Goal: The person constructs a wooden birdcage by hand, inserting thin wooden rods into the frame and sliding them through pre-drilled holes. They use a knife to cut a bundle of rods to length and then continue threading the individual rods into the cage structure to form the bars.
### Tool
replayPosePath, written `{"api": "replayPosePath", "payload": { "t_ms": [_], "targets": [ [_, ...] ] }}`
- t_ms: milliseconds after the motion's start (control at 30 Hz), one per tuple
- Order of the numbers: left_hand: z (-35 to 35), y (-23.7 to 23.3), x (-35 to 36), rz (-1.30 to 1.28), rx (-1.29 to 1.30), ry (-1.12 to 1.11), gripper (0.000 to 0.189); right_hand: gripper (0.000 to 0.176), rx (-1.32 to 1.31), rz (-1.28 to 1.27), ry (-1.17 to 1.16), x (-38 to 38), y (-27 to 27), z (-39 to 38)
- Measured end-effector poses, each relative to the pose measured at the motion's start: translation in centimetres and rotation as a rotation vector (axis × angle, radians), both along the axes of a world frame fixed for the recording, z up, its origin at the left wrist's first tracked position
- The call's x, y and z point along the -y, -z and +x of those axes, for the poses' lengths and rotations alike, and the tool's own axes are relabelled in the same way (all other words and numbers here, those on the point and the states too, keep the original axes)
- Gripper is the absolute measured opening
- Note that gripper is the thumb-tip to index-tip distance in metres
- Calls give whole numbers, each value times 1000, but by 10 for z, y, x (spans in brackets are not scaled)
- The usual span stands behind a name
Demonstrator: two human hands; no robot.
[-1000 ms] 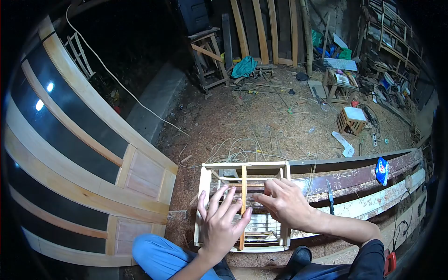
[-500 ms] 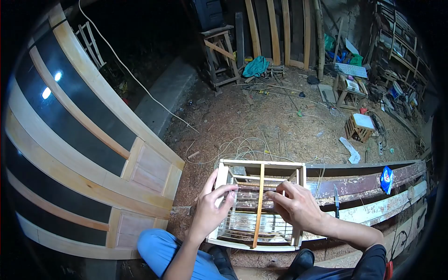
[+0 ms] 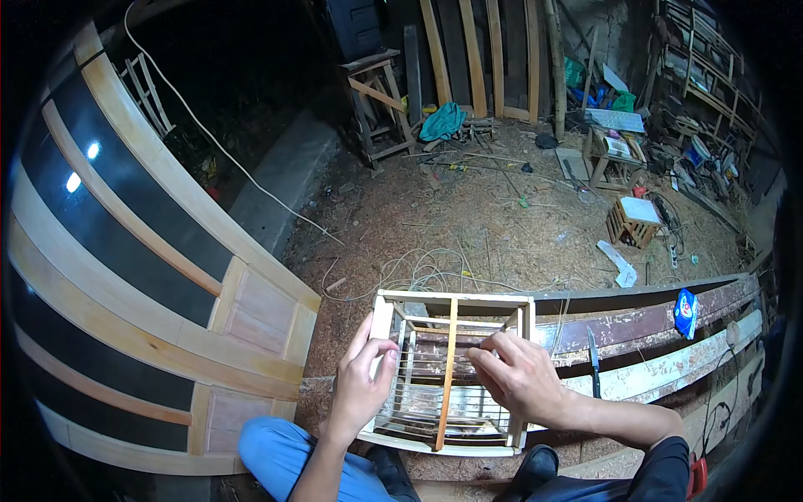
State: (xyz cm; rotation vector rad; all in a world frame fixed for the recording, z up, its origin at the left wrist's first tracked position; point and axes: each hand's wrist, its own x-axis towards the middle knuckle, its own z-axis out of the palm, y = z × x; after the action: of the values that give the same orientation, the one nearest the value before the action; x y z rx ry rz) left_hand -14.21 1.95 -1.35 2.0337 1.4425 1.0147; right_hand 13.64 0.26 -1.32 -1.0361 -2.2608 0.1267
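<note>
A small wooden cage frame (image 3: 493, 299) with thin rods across it stands in front of my legs. An orange-brown wooden strip (image 3: 447, 376) runs down its middle. My left hand (image 3: 365, 376) is curled round the frame's left side, with thumb and forefinger bent toward each other over the rods. On the other side of the strip, my right hand (image 3: 519, 376) hovers over the rods with its fingers pinched together. Whatever lies between those right fingertips is too small to make out.
A knife (image 3: 594, 364) and a blue packet (image 3: 686, 314) lie on the planks (image 3: 636, 330) at the right. Large wooden door panels (image 3: 259, 314) lean at the left. Coiled cord or cane (image 3: 427, 272) lies on the ground behind the cage. A crate (image 3: 631, 224) stands farther back.
The view has shifted, so the scene sits slightly farther left. My left thumb and forefinger have drawn back a little toward the frame's left side. My right hand stays pinched over the rods.
</note>
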Motion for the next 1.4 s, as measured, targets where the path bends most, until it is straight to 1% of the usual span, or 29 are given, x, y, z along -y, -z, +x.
{"api": "replayPosePath", "payload": {
  "t_ms": [33, 133, 300, 367, 400, 467, 600, 667, 800, 867, 1067, 1300, 1367, 1400],
  "targets": [
    [0, 1, 1, 21, -28, -5, 11, 30, -1, 0, -1, 1, 0, 0],
    [0, 1, 5, 24, -13, -10, 11, 38, 40, 8, -31, 1, -2, 0],
    [-3, -2, 10, 50, -5, -28, 17, 37, 78, 30, -58, -1, -4, -3],
    [-7, -1, 10, -14, 41, -33, 19, 36, 190, 169, -15, 2, -9, -4],
    [-8, -2, 12, -17, 41, -35, 19, 36, 189, 166, -17, 4, -10, -5],
    [-8, -5, 14, -109, 90, -46, 27, 35, 271, 222, 33, 7, -10, -7],
    [-6, -7, 15, -187, 178, -80, 29, 34, 254, 232, 60, 6, -8, -7],
    [-6, -9, 16, -114, 87, -60, 31, 35, 202, 147, 28, 3, -7, -4],
    [-6, -7, 17, -133, 81, -76, 32, 38, 254, 171, 32, 0, -9, -3],
    [-6, -8, 16, -142, 107, -84, 32, 39, 215, 106, -47, -4, -7, -4],
    [-4, -10, 16, -137, 79, -105, 32, 42, 196, 20, -77, -5, -6, -2],
    [-4, -10, 14, -151, 102, -109, 30, 42, 150, 0, -117, -11, -3, -4],
    [-2, -13, 14, -168, 100, -122, 30, 51, 127, -70, -119, -10, -3, -4],
    [-2, -13, 14, -171, 99, -121, 30, 49, 128, -55, -116, -11, -3, -4]
  ]
}}
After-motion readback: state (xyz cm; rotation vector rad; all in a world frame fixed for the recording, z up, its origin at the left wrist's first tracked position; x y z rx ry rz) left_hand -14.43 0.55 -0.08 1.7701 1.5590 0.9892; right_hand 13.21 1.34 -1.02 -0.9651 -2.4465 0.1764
